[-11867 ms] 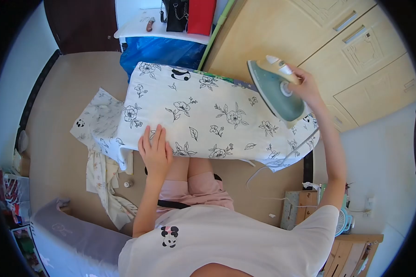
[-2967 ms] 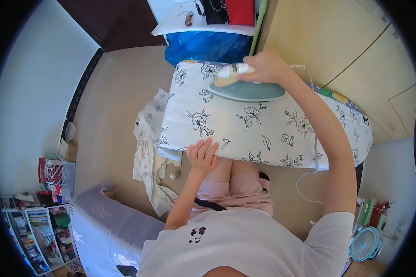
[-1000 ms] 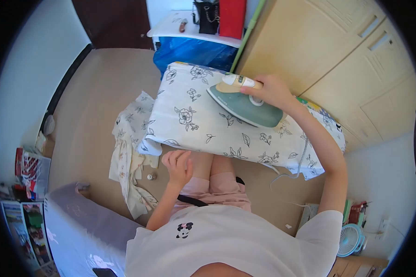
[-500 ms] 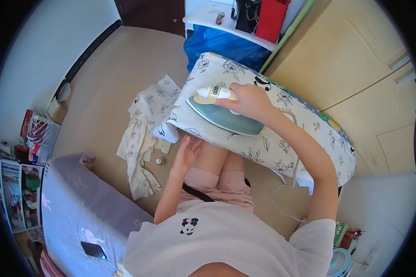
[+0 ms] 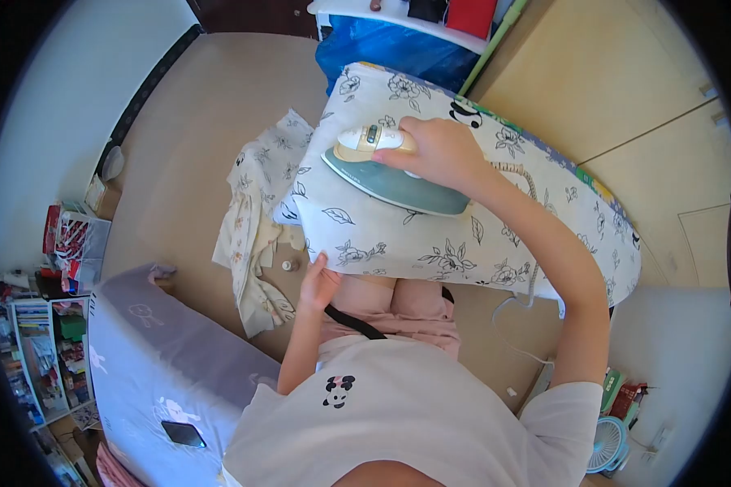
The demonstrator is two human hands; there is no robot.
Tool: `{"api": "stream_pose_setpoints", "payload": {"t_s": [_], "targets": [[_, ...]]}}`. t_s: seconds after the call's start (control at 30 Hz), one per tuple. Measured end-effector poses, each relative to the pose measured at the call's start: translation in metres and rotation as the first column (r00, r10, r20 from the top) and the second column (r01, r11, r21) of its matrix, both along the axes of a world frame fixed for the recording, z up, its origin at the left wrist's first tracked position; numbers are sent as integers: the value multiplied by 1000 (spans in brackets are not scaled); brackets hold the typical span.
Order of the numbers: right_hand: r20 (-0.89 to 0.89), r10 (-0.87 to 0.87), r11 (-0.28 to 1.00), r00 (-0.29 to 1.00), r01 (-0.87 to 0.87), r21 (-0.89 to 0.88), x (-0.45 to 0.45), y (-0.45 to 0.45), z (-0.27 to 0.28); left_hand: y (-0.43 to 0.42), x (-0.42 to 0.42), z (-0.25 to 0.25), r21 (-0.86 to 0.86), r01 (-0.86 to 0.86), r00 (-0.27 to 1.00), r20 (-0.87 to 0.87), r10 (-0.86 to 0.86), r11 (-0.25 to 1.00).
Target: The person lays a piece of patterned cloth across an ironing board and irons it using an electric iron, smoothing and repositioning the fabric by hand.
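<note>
right hand (image 5: 439, 152): grip holding iron (image 5: 398, 187) on floral cloth (image 5: 430, 247); left hand (image 5: 320, 286): grip pinching cloth edge.

Soft, bright light, pale glints on the blue plastic (image 5: 386, 45), strong fisheye curvature, black corners.

With my right fingers (image 5: 396, 160) I hold the handle of the green iron (image 5: 402, 188), which rests on the white flowered cloth (image 5: 455, 258). Its cord (image 5: 533, 268) goes behind my wrist, over the cloth and down past its near edge. My left fingers (image 5: 322, 277) take this cloth at the near left corner. The cloth is spread upon the ironing board (image 5: 590, 182). On the floor (image 5: 195, 97), at the left, there lie some crumpled fabric (image 5: 245, 231) and, beside it, one small bottle (image 5: 289, 265).
</note>
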State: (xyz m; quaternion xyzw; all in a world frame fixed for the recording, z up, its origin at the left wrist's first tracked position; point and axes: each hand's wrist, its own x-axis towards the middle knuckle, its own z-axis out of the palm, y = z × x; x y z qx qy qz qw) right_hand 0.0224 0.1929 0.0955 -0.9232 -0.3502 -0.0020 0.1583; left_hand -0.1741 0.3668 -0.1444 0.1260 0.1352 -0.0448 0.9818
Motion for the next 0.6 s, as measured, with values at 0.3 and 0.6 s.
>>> {"api": "stream_pose_setpoints", "payload": {"t_s": [0.3,0.6], "targets": [[13,10,1000,1000,-10,29,-1,-2,0,-24,-6,13,77,141,989,29,-143,987],[-12,4,1000,1000,-4,6,-1,-2,-1,-40,-21,16,484,323,943,-234,-235,813]]}}
